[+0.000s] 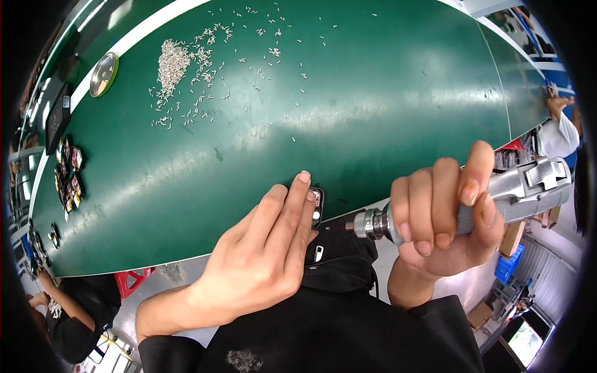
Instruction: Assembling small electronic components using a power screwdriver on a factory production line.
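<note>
Across the green tabletop (410, 81) loose metal pins (173, 64) are lying, and at its near edge my left hand (258, 248) is holding a small dark-rimmed device (318, 210). My right hand (444, 214) is grasping a silver driver (527, 202) just beside it; a loosening left hold could be letting the device slide off the edge.
</note>
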